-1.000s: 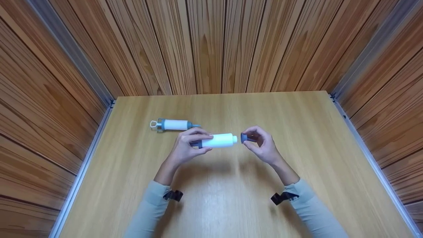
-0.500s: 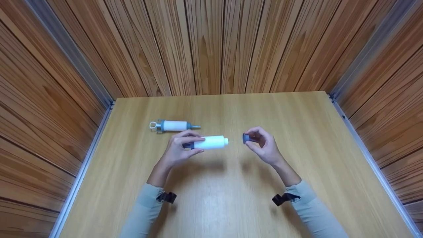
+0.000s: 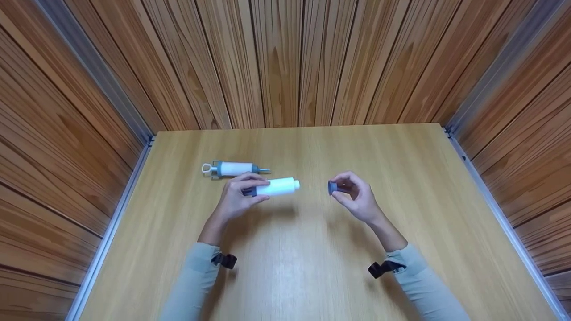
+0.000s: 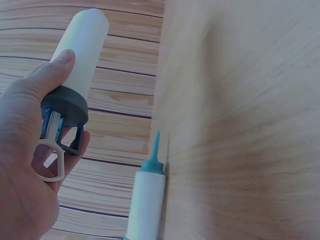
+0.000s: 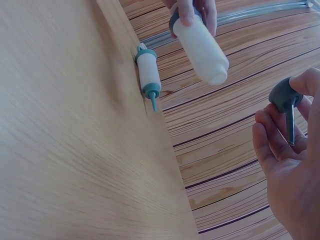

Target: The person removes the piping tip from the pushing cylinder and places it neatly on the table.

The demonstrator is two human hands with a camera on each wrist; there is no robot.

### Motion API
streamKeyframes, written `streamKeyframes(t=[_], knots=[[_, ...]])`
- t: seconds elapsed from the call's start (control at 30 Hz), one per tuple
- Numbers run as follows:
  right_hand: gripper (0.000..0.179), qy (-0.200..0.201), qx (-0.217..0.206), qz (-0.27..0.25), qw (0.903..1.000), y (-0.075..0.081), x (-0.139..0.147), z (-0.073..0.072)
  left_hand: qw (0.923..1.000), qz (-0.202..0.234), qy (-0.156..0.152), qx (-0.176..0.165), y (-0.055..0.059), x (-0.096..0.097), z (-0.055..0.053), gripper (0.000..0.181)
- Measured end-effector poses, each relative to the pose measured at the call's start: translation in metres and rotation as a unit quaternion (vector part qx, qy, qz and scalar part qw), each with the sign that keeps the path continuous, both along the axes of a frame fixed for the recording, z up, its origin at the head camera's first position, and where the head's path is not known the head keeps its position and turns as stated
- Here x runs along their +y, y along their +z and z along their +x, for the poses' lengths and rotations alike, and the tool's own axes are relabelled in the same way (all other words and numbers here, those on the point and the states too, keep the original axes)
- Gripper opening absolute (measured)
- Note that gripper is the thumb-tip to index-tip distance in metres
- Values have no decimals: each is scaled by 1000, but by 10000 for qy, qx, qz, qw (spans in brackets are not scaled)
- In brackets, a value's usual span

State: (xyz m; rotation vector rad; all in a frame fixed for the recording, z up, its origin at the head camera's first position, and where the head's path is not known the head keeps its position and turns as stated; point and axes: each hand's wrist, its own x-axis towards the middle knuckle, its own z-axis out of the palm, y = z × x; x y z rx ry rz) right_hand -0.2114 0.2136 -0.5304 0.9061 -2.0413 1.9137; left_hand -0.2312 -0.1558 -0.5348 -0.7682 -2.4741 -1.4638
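We see the left hand [image 3: 235,197] pinching a white plastic cylindrical barrel [image 3: 275,187] with a dark grey collar [image 4: 66,104]; right of the barrel, apart, the right hand [image 3: 360,200] pinches a dark grey plastic nozzle cap [image 3: 332,187]; beyond the barrel, leftward, lies a white-and-teal plastic syringe [image 3: 236,168].

Bright, cool light is cast from above on the tabletop [image 3: 308,276], where a pale sheen is reflected at the near middle. The white tube [image 3: 277,187] is bleached almost featureless by glare in the head view. Soft-edged shadows are thrown on the wood below the left hand [image 3: 236,194] and right hand [image 3: 355,199]. Hazier, flatter tones are recorded in both wrist views, with the wood grain of the tabletop smeared.
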Motion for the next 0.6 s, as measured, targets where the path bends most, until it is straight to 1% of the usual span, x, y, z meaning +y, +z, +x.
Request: streamKeyframes(t=[0.13, 0.27, 0.4, 0.6], knots=[[33, -17, -15, 6, 10000, 0, 0, 0, 9999, -37, 113, -55, -5, 0, -6, 34], [32, -106, -79, 29, 9999, -2, 0, 0, 9997, -61, 225, -17, -11, 2, -13, 34], [32, -111, -82, 94, 9999, -4, -1, 2, 9996, -40, 282, -40, -16, 3, -18, 33], [33, -79, -11, 104, 9999, -1, -2, 2, 9993, -33, 359, -97, -24, 4, -27, 33]])
